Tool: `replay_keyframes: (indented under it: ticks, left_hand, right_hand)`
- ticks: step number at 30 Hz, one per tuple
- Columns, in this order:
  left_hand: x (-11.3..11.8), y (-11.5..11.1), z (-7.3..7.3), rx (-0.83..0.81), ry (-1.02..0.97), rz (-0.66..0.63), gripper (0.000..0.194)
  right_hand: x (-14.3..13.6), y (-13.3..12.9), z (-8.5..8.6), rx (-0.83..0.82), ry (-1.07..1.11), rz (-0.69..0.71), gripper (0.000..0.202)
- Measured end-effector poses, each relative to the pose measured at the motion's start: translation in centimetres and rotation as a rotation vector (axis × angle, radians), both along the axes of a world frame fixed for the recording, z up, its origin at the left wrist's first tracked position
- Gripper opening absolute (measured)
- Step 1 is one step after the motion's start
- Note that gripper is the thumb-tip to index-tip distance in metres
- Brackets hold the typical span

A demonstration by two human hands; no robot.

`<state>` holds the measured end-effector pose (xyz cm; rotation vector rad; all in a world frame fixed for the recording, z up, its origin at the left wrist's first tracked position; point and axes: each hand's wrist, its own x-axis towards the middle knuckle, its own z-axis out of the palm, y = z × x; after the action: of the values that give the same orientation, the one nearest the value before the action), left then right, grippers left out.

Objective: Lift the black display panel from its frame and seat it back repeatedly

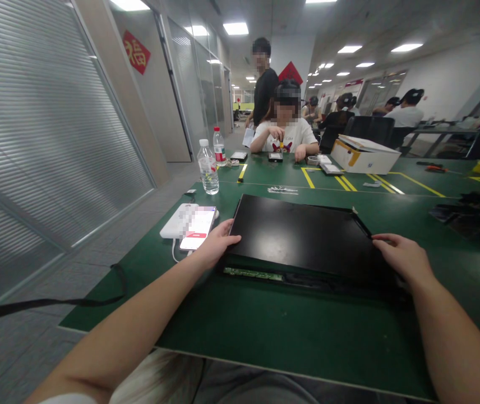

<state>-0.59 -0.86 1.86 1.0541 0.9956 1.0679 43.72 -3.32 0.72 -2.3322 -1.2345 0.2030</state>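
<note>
A flat black screen panel (pixel 303 233) lies slightly tilted over a black frame (pixel 319 282) on the green table (pixel 265 325). Along the frame's near edge a green circuit strip (pixel 253 274) shows. My left hand (pixel 218 244) grips the panel's left edge, thumb on top and fingers at the side and below. At the right edge, my right hand (pixel 404 258) holds the panel between thumb and fingers; some of those fingers are hidden.
Left of the panel lie a lit phone (pixel 198 227) and a white power bank (pixel 176 221). Beyond stand two bottles (pixel 209 171) and a white box (pixel 364 155). Black parts (pixel 475 213) lie at right. A person (pixel 284 132) sits opposite, holding a screwdriver.
</note>
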Motion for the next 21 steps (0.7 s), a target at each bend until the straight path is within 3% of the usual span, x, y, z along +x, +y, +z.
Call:
replay_keyframes:
  ticks: [5,9,13,21]
  left_hand:
    - [-0.5,0.2,0.1,0.187,0.163,-0.022,0.056]
    - [-1.3,0.9,-0.7,0.337,0.491,0.068,0.05]
    - [-1.7,1.5,-1.7,0.333,0.727,0.073,0.055]
    - [-1.4,1.4,-2.2,0.323,0.955,0.004,0.053]
  right_hand:
    - [-0.2,-0.2,0.4,-0.003,0.017,-0.004,0.035]
    - [-0.4,-0.3,0.5,0.006,0.016,-0.008,0.034]
    - [0.0,-0.1,0.0,0.025,-0.005,0.006,0.034]
    - [0.2,-0.2,-0.1,-0.004,0.022,-0.001,0.033]
